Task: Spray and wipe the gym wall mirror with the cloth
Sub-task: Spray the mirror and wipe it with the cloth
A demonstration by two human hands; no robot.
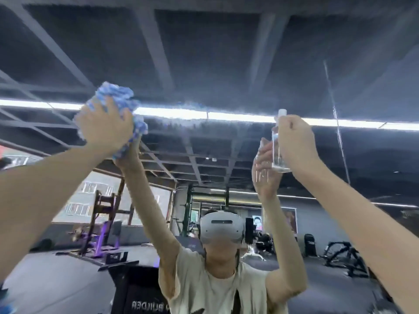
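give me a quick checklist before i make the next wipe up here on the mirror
1. Grip on cloth: ok, bunched in the left hand.
2. Contact with mirror: ok, the cloth meets its own reflection.
3. Hold on spray bottle: ok, right hand fingers curl round it, bottle upright.
4. Liquid left in the bottle: cannot tell, it is clear.
5. Glass wetted beside the cloth: cannot tell, only a hazy speckled band shows there.
6. Path between the hands: ok, nothing in front of the glass.
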